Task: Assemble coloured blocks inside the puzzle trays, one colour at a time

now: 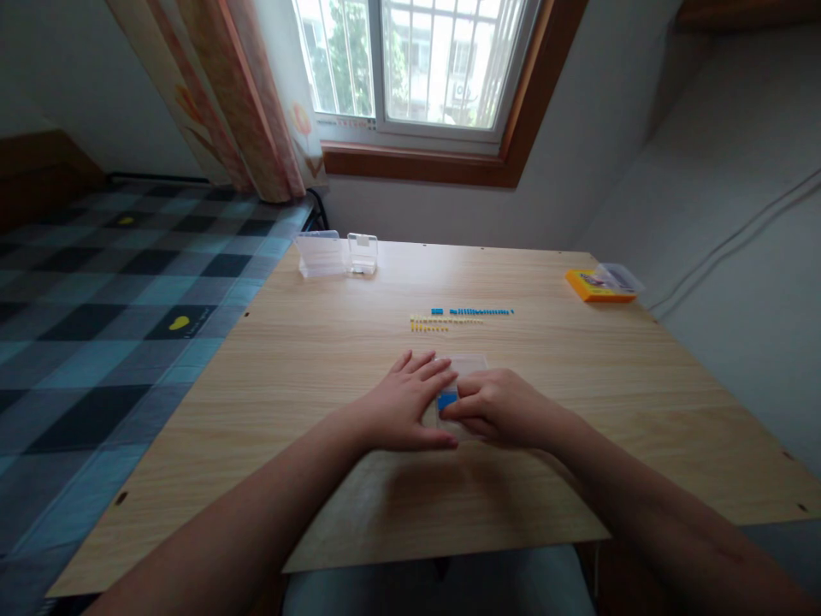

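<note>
A clear, flat plastic piece (469, 363), perhaps a board or shallow box, lies on the table with a blue piece (447, 399) on its left part. My left hand (410, 402) rests along its left edge, fingers stretched out and spread. My right hand (497, 406) is curled over the right side, its index finger pointing down at the blue piece. Whether anything small sits under those curled fingers is hidden. Just beyond are rows of small blue pieces (481, 312), whitish pieces (449, 320) and yellow pieces (428, 328).
The wooden table (308, 376) also bears two clear open boxes, a larger box (321, 256) and a smaller box (363, 255), at the back left. An orange box (603, 287) with a clear part lies at the back right. A checked bed (128, 342) adjoins the left side.
</note>
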Demonstrator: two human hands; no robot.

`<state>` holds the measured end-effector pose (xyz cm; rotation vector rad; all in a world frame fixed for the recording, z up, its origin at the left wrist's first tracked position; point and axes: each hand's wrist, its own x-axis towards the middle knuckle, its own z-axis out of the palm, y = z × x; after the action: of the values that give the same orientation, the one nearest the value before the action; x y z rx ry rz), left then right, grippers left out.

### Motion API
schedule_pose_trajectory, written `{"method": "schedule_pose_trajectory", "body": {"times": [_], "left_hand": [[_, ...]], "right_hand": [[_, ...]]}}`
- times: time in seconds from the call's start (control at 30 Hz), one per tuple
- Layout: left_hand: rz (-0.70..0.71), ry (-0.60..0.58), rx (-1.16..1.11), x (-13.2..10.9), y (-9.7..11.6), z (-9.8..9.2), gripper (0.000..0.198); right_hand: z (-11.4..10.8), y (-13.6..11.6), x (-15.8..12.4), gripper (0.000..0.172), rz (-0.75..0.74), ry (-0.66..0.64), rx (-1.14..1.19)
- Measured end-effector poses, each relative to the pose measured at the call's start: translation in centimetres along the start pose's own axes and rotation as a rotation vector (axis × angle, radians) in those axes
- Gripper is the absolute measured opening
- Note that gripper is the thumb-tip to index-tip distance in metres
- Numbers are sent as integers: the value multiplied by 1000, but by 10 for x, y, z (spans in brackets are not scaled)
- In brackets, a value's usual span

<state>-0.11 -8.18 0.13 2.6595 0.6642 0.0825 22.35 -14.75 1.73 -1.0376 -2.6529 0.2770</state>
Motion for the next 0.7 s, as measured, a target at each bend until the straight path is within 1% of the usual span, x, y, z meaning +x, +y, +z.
{"method": "schedule_pose_trajectory", "body": {"times": [0.13, 0.3, 0.43, 0.53, 0.7], "left_hand": [[-3, -18, 5, 0, 1, -1, 102], [0, -10, -2, -1, 2, -2, 100], [9, 6, -17, 0, 0, -1, 101], [8, 4, -15, -1, 0, 0, 100], [13, 11, 11, -2, -1, 0, 101]], "right_hand": [[1, 1, 1, 18, 10, -9, -29], [3, 1, 1, 16, 17, -14, -27], [0, 1, 0, 19, 1, -6, -11], [-7, 4, -4, 21, -3, 24, 28], [-18, 15, -14, 19, 71, 109, 60]]}}
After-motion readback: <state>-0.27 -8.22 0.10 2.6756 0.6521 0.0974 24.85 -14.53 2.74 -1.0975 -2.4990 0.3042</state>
